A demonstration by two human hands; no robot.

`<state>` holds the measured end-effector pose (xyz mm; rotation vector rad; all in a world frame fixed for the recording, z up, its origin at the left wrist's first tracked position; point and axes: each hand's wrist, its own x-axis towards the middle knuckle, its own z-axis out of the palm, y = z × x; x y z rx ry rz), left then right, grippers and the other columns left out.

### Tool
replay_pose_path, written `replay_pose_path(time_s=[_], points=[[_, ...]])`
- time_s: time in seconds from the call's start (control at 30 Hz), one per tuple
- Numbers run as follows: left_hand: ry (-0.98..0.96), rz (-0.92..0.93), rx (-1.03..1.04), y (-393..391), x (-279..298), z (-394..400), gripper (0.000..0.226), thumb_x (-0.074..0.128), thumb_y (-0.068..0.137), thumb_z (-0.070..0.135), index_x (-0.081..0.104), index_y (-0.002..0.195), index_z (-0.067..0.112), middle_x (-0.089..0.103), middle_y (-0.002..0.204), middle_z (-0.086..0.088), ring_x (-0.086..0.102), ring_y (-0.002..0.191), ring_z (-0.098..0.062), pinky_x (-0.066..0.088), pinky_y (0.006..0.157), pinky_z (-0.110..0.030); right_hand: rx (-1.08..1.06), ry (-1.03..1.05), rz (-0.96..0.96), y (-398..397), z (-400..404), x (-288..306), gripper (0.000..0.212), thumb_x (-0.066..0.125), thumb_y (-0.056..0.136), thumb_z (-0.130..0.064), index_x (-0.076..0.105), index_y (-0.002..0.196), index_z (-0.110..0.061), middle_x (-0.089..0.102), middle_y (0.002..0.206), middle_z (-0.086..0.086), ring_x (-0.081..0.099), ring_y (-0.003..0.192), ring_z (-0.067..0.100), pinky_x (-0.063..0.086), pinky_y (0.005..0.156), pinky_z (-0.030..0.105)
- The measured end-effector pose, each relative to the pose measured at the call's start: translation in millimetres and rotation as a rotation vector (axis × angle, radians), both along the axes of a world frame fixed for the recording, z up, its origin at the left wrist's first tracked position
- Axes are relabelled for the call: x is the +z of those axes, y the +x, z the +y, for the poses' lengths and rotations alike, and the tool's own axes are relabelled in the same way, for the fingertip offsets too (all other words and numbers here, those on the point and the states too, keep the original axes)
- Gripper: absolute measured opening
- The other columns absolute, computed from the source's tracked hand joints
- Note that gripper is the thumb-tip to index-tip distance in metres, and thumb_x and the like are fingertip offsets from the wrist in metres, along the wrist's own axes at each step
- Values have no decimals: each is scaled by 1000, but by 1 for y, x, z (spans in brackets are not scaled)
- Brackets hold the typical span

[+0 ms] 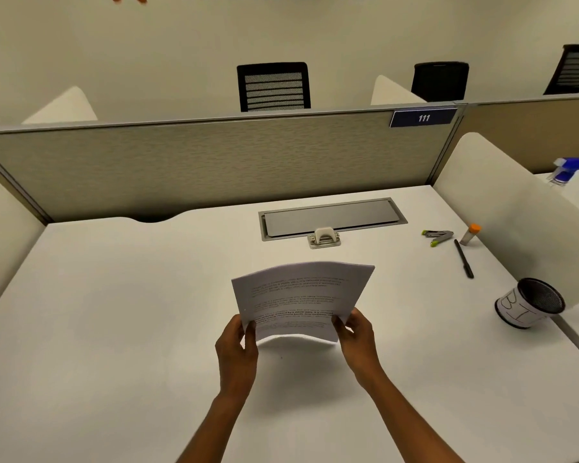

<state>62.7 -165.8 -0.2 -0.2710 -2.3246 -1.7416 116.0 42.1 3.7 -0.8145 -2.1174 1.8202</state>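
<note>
While papers (pixel 301 297) aloft, cup (pixel 515 309) contents unclr.

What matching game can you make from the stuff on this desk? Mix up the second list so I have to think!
Things:
1. papers
2. black pen
3. mesh cup
4. hole punch

Clues:
A. wears a white label with handwriting
B. pinched by the left hand and the right hand
C. sits right in front of the grey cable flap
D. lies flat beside the orange-capped tube

Pairs: 1-B, 2-D, 3-A, 4-C.
</note>
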Motion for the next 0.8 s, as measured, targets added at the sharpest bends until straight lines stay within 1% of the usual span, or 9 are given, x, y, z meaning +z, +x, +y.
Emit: replay_pose_path(time_s=[0.1,0.17,0.23,0.33,0.43,0.53,0.67,0.73,0.8], points=[[-1,-33,-34,0,-8,-1,21,56,94,6,61,106,22,68,98,19,65,90,-8,51,76,-12,30,19,-45,3,0,-6,20,57,96,-19,60,116,-22,68,109,-5,64,98,14,48,73,17],[-27,-57,-61,-1,-16,-4,25,56,93,5,61,110,23,67,102,24,65,92,-4,50,78,-11,45,51,-87,4,-1,-10,21,55,97,-17,57,117,-21,64,112,-3,61,99,18,45,71,18],[-54,-65,-66,-3,-21,-6,26,55,94,2,62,107,24,68,99,22,64,88,-3,49,75,-9,46,71,-105,3,-1,-9,20,54,97,-16,57,116,-20,62,108,-2,59,98,19,45,67,16],[-72,-55,-33,-7,-22,-8,24,54,94,0,62,97,23,69,89,10,64,80,-10,48,66,-14,37,91,-104,0,-1,-6,15,53,97,-15,55,109,-24,60,103,-4,59,92,16,45,67,14],[-60,-76,-10,-10,-22,-7,19,54,94,2,63,95,19,70,90,6,65,80,-12,51,67,-18,25,112,-89,-2,-2,-6,16,54,97,-15,55,111,-23,60,101,-5,59,89,14,47,71,15],[-91,-88,-41,-10,-30,-11,18,56,94,4,64,99,19,70,94,9,65,82,-11,51,72,-18,43,127,-128,-1,-1,-15,17,54,97,-14,55,111,-23,61,102,-5,59,93,17,47,77,25],[-159,-151,-93,-10,-44,-17,22,56,94,4,67,102,21,71,97,11,66,84,-9,53,71,-20,79,171,-243,4,3,-34,18,53,96,-8,57,104,-23,67,108,5,63,92,21,50,76,27],[-199,-201,-104,-13,-48,-18,24,54,94,2,68,101,21,71,96,9,65,83,-11,51,70,-19,85,206,-292,5,4,-39,16,51,95,-6,58,99,-21,68,106,7,63,90,23,51,77,29],[-242,-220,-111,-17,-48,-20,24,53,94,0,69,98,18,72,94,7,65,81,-11,52,69,-24,78,245,-306,5,4,-38,17,50,95,-5,62,99,-16,69,104,9,62,87,23,50,76,28]])
